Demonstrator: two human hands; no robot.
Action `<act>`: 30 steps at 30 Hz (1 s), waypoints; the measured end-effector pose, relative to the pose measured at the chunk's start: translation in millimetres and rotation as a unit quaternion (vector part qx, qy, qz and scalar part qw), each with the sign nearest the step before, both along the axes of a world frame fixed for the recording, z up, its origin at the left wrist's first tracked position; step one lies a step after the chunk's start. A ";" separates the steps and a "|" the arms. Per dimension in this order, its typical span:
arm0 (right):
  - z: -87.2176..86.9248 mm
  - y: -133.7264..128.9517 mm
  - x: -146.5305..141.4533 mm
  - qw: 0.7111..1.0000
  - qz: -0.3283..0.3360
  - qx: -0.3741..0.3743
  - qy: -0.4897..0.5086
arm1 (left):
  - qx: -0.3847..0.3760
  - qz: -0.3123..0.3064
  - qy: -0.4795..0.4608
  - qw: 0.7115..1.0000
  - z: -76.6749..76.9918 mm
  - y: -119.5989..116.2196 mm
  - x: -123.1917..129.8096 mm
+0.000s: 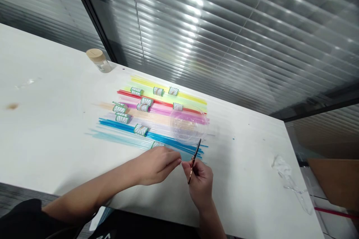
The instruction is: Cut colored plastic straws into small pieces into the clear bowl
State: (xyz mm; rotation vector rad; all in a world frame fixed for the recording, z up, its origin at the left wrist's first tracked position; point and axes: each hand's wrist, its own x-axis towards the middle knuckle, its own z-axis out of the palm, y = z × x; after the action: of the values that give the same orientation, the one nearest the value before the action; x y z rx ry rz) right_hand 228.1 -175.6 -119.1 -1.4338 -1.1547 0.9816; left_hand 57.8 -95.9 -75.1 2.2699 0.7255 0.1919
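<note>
Near the table's front edge my left hand (161, 165) is closed, thumb and fingertips pinched on something too small to make out. Its fingertips nearly meet those of my right hand (200, 181), which is closed around scissors (193, 162) with dark blades pointing up and away. Just beyond both hands lie bundles of thin coloured sticks: light blue (120, 138), blue (168, 140), red (162, 102) and yellow (146, 81), with purple, orange and clear ones between. Patterned paper labels (141, 130) wrap the bundles. A coil of clear line (185, 126) rests over their right part.
A jar with a tan lid (98, 60) stands at the back left of the white table (246, 201). Crumpled clear plastic (283, 168) lies at the right. Blinds (196, 26) rise behind the table, and a cardboard box (336, 181) is beyond its right edge.
</note>
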 end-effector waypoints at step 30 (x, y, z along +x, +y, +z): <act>8.6 1.5 -5.5 0.986 0.076 -0.078 0.123 | -0.058 0.163 -0.108 0.979 -2.0 24.8 -12.5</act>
State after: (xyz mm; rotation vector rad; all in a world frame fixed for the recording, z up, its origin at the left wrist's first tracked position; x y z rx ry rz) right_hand 222.6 -174.1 -110.5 -1.3144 -1.0328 1.3414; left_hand 45.3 -71.1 -77.1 1.9700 0.9624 0.5286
